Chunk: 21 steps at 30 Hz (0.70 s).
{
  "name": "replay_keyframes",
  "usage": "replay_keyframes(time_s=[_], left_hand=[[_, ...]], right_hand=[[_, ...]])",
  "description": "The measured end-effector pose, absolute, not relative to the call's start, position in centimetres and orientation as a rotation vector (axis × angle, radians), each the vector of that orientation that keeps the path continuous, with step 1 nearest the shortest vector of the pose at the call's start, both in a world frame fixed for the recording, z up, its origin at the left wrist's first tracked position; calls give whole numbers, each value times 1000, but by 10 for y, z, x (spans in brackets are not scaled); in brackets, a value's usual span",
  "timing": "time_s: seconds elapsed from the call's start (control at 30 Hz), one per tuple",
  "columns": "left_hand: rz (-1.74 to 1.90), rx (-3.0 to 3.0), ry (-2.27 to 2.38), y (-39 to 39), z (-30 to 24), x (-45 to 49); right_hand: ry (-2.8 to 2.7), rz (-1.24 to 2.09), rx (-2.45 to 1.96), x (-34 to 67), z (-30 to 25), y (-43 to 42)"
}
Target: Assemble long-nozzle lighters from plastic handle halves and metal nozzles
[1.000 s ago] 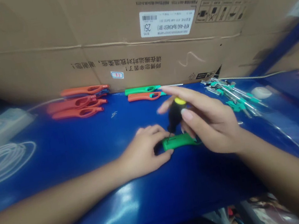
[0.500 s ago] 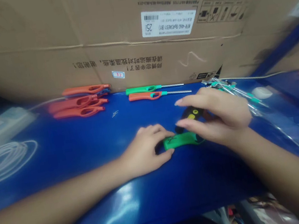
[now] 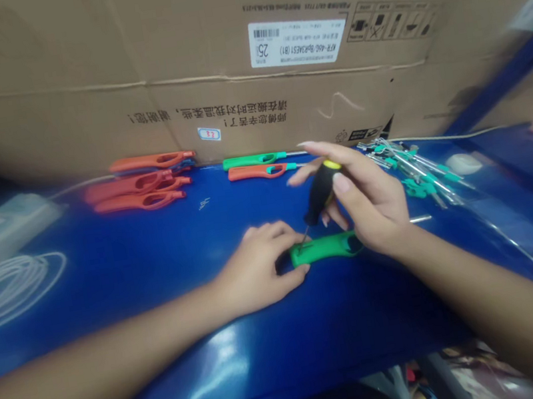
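Against the back wall sits a big cardboard box [image 3: 244,61], with the blue table [image 3: 155,264] running out in front of it. White cable coil [image 3: 7,288] is far left, orange lighter handles [image 3: 142,182] are stacked back left, and loose metal rods [image 3: 413,169] lie back right, all well clear of me. My left hand [image 3: 258,271] is curled round the left end of the green lighter body [image 3: 322,248], which lies flat with its long axis left to right between my hands. My right hand [image 3: 373,203] hovers over its right half, fingers closed on a stubby screwdriver [image 3: 319,192]. It's tilted, tip down right beside my left fingertips.
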<state>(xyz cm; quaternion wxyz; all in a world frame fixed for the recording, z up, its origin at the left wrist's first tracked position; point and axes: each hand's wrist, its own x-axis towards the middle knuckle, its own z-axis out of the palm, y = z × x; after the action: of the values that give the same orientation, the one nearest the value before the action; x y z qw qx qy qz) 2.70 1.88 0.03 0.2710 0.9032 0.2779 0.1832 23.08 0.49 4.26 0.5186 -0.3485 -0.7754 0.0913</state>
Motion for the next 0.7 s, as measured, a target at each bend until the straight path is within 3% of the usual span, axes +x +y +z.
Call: replay_keyframes(time_s=[0.07,0.23,0.4,0.6,0.7], left_hand=[[493,2435,746,19,0,27],[496,2429,748,18,0,26],[494,2436,744,19,0,26],[498,2434,760,19,0,26],[489,2442,756,19,-1,26]], right_hand=[[-1783,258,-883,227,41,5],[-1698,-64,-825,230,38,9],[-1864,333,-867,233,39,8],[-1911,-64,-776,236,47,6],[-2000,146,-818,235,50,1]])
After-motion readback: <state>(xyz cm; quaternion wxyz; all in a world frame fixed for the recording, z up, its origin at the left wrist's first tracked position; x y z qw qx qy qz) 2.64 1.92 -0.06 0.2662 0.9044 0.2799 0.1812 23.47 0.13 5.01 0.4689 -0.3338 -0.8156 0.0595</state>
